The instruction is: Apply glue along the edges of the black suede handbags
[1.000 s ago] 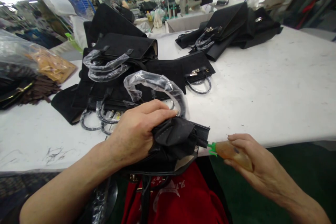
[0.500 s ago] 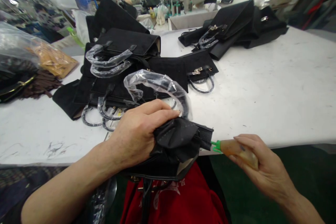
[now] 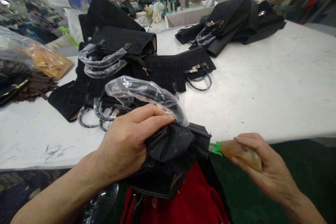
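Could easily spot or smear here, judging by the forked green plastic nozzle (image 3: 216, 148) pointed at the narrow black strip (image 3: 201, 136) on the right end of the black handbag with a pale inner edge (image 3: 168, 166); hard to tell whether touching or just short of it. Would most likely come from too hard a squeeze on the translucent amber bulb-shaped bottle (image 3: 240, 152), or from a small drift past the end of the strip, with the bright red cloth (image 3: 194, 196) lying below and exposed to drips. Could also lose alignment through slackening of the bunched soft black folds (image 3: 170, 140). Find the handbag held up at the near edge of the long white desk (image 3: 262, 101), partly over the red cloth, with its plastic-wrapped curved handle (image 3: 147, 92) arching just beyond the folds. Grips the folds with the left hand (image 3: 128, 140), closed well down over them. Holds the bottle in the right hand (image 3: 265, 162), curled partway closed to fit its girth, leaving the nozzle uncovered.
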`<state>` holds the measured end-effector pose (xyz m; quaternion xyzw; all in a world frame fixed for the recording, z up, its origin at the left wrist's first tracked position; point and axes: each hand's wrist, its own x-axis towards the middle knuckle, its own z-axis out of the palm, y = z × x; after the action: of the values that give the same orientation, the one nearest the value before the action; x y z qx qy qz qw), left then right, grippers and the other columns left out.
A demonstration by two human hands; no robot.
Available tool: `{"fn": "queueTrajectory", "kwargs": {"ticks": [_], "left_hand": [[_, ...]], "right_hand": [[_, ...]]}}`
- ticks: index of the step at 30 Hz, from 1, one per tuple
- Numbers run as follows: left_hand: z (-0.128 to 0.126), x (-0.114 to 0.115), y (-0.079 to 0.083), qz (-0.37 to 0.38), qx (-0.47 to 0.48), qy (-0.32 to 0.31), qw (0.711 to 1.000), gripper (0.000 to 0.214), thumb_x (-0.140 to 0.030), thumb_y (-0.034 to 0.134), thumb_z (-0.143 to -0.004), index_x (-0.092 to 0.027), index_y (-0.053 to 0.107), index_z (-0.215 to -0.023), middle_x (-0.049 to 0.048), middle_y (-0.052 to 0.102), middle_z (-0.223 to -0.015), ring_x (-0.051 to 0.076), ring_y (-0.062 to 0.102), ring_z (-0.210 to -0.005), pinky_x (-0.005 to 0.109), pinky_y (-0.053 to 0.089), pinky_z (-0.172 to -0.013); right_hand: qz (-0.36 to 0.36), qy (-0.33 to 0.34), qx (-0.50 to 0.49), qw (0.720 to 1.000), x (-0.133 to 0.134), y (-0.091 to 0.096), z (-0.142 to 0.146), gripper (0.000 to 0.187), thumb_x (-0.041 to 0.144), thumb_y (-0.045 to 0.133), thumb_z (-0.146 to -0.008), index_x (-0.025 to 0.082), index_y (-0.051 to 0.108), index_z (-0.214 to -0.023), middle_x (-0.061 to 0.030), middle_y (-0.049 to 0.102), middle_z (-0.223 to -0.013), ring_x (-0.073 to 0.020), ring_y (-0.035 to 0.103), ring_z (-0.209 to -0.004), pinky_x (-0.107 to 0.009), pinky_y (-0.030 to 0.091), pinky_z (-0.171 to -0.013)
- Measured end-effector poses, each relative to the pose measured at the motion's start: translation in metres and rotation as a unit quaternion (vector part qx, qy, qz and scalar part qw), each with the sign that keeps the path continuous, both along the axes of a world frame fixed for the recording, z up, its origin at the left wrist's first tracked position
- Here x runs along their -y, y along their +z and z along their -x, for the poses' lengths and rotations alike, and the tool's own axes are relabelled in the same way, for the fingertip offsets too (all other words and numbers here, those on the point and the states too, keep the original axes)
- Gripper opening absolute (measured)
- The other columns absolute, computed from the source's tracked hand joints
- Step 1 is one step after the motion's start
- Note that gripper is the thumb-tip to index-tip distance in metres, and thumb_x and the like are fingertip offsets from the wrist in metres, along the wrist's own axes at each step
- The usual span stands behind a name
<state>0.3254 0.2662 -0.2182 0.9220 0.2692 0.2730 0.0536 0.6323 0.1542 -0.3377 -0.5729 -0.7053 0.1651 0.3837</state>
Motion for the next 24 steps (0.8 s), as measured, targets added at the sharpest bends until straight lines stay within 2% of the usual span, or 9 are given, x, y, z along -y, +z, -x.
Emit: {"fn": "queueTrajectory", "kwargs": {"ticks": [4,8,12,16,21,24], "left_hand": [[0.001,0.000,0.000,0.001,0.010,0.006,1.000,0.021,-0.016,0.054,-0.085,-0.019,0.064,-0.104,0.0054,0.066,-0.096,0.014,0.064,-0.085,0.021,0.053,-0.074],[0.001,0.001,0.000,-0.001,0.007,0.010,1.000,0.021,-0.016,0.053,-0.085,-0.019,0.064,-0.103,0.0051,0.066,-0.097,0.014,0.063,-0.085,0.021,0.052,-0.073],[0.001,0.003,0.000,-0.006,0.013,0.013,1.000,0.020,-0.011,0.055,-0.084,-0.016,0.063,-0.102,0.0062,0.065,-0.097,0.012,0.062,-0.087,0.020,0.052,-0.076],[0.003,0.006,-0.001,-0.012,0.009,0.004,1.000,0.023,-0.009,0.057,-0.083,-0.015,0.060,-0.104,0.0062,0.064,-0.097,0.012,0.061,-0.088,0.021,0.051,-0.078],[0.007,0.009,-0.001,-0.006,-0.001,0.012,1.000,0.025,-0.008,0.057,-0.083,-0.017,0.058,-0.106,0.0042,0.062,-0.099,0.010,0.060,-0.087,0.018,0.050,-0.077],[0.008,0.011,-0.002,-0.008,-0.003,0.018,1.000,0.023,-0.010,0.057,-0.082,-0.018,0.058,-0.104,0.0030,0.063,-0.096,0.010,0.060,-0.087,0.018,0.050,-0.077]], "right_hand": [[0.023,0.043,0.011,0.999,0.000,-0.001,0.003,0.036,0.027,0.064,-0.083,0.028,0.051,-0.117,-0.0058,0.054,-0.110,-0.0204,0.058,-0.097,-0.030,0.051,-0.075],[-0.004,-0.006,-0.007,1.000,0.002,0.001,0.003,0.039,0.028,0.065,-0.083,0.027,0.050,-0.118,-0.0063,0.053,-0.111,-0.0207,0.056,-0.098,-0.030,0.050,-0.077],[0.034,0.052,-0.005,0.998,0.006,0.005,0.004,0.034,0.029,0.063,-0.084,0.028,0.051,-0.115,-0.0057,0.054,-0.110,-0.0208,0.057,-0.099,-0.028,0.051,-0.076],[0.025,0.007,0.007,1.000,0.008,0.008,0.010,0.033,0.030,0.063,-0.084,0.028,0.050,-0.115,-0.0047,0.055,-0.107,-0.0196,0.058,-0.092,-0.028,0.050,-0.073],[0.055,0.019,0.024,0.998,0.009,0.008,0.015,0.032,0.032,0.062,-0.084,0.027,0.050,-0.114,-0.0040,0.055,-0.105,-0.0182,0.058,-0.089,-0.027,0.050,-0.070],[0.021,-0.032,0.032,0.999,0.012,0.009,0.017,0.036,0.034,0.064,-0.083,0.027,0.050,-0.115,-0.0044,0.055,-0.105,-0.0187,0.058,-0.088,-0.028,0.050,-0.071]]}}
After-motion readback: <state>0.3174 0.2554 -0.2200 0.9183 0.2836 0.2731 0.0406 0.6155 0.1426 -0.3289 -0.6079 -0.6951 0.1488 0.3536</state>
